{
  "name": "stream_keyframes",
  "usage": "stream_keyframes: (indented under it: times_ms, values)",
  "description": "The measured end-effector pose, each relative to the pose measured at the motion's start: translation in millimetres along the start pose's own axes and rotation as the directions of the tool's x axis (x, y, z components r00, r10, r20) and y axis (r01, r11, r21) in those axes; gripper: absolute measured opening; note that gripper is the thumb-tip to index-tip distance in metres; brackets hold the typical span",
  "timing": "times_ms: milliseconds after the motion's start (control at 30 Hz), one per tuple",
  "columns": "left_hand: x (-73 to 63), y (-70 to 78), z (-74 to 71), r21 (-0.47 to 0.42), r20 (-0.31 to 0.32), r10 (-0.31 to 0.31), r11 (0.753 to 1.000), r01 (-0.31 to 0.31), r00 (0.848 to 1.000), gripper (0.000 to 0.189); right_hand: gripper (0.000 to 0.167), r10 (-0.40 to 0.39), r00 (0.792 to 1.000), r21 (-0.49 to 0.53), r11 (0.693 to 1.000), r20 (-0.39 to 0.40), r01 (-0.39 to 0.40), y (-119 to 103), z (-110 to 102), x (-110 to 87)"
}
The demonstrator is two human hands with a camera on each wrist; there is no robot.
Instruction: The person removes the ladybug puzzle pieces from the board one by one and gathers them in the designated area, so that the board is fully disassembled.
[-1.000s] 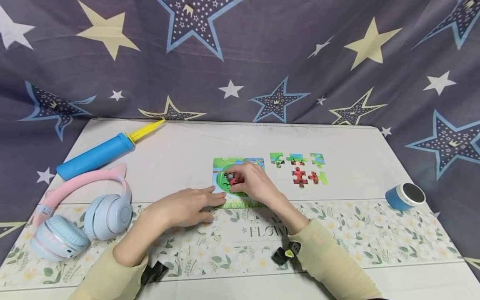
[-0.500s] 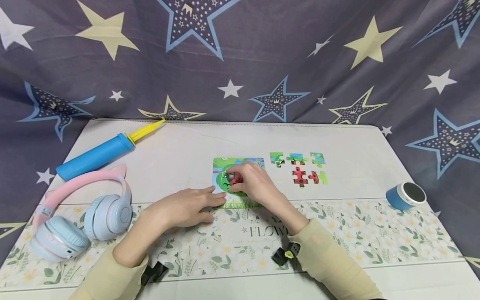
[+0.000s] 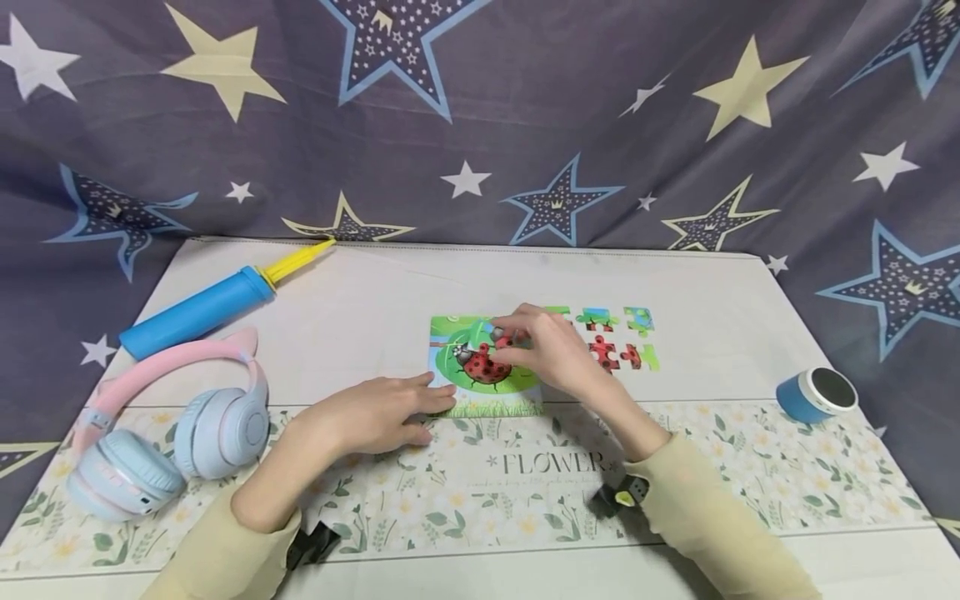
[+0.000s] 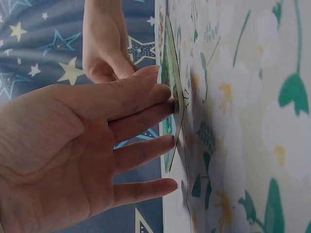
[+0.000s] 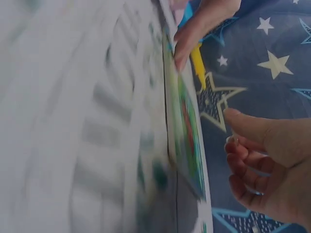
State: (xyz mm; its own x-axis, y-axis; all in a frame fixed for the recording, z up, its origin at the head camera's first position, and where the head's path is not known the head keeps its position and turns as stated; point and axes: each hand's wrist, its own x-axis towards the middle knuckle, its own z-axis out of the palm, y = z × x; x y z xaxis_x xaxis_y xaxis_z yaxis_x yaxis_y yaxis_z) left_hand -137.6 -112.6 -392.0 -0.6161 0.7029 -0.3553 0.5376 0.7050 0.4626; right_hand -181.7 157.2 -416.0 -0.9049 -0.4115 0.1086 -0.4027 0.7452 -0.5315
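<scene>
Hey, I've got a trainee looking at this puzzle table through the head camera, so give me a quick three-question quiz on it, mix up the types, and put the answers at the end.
1. Multiple choice: as the head camera sees it, where do the loose pieces lie relative to the puzzle?
A) To its left
B) To its right
C) Underneath it

2. True or false: the right hand is nearer the loose pieces than the left hand is.

3. Fill in the blank: the pump has a blue body and a narrow ____ end.

Key: 1. B; 2. True; 3. yellow
</scene>
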Motion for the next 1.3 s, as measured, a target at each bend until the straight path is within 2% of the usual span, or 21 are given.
stream_keyframes:
  times_ms: [100, 300, 433, 600, 900, 1167, 1300]
  values:
    - [-0.2, 0.4, 0.2, -0.009, 0.0, 0.0, 1.0, 0.0, 1.0, 0.055, 0.047, -0.009, 1.0, -0.013, 1.0, -0.004, 0.009, 13.5, -11.4, -7.6]
    - [-1.3, 0.0, 1.2, -0.009, -0.01, 0.013, 1.0, -0.014, 1.0, 0.054, 0.051, -0.067, 0.998, -0.1, 0.993, -0.016, 0.065, 44.5, -30.2, -25.7]
    - [-1.2, 0.1, 1.6, -0.009, -0.008, 0.018, 1.0, -0.018, 1.0, 0.054, 0.05, -0.098, 0.995, -0.144, 0.985, -0.017, 0.094, 66.6, -36.0, -38.8]
    - [-1.6, 0.0, 1.5, -0.005, -0.011, 0.01, 1.0, -0.01, 1.0, 0.054, 0.049, -0.14, 0.99, -0.152, 0.978, 0.008, 0.14, 85.3, -36.7, -48.1]
    - [-1.1, 0.0, 2.2, -0.005, -0.012, 0.018, 1.0, -0.018, 1.0, 0.054, 0.048, -0.195, 0.98, -0.144, 0.97, 0.039, 0.199, 94.4, -35.6, -51.4]
    - [-0.8, 0.0, 2.2, -0.005, -0.016, 0.011, 1.0, -0.011, 1.0, 0.054, 0.051, -0.168, 0.985, -0.146, 0.974, 0.037, 0.172, 95.7, -34.7, -51.3]
    - [-1.5, 0.6, 1.7, 0.0, -0.016, 0.006, 1.0, -0.006, 1.0, 0.054, 0.05, -0.123, 0.992, -0.105, 0.987, 0.023, 0.125, 92.8, -35.2, -52.7]
